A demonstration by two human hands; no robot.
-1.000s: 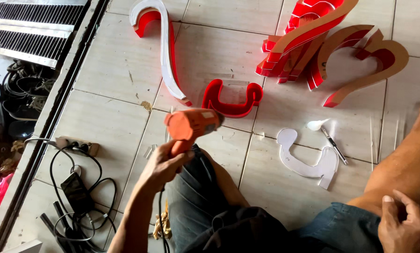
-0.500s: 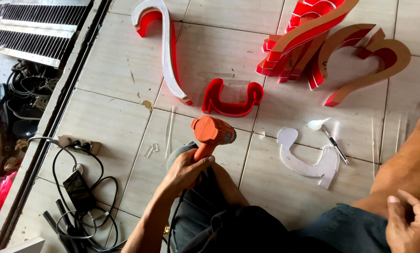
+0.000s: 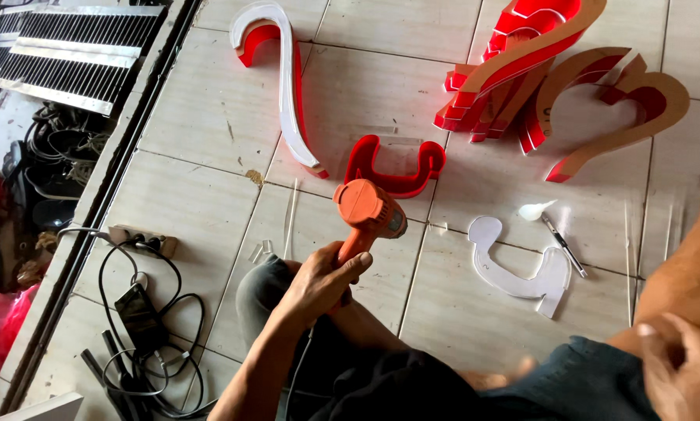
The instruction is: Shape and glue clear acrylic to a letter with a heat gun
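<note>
One orange heat gun (image 3: 369, 212) sits gripped by its handle in the left hand (image 3: 322, 281), just short of one small red channel letter (image 3: 394, 165) on the tiles. Beyond lie one long white-faced letter (image 3: 287, 86) and a stack of red letters (image 3: 552, 78) (too overlapped to count). The right hand (image 3: 681, 366) rests loosely curled on the knee, holding nothing, near one white cutout (image 3: 517, 265) and one pen (image 3: 564, 245).
</note>
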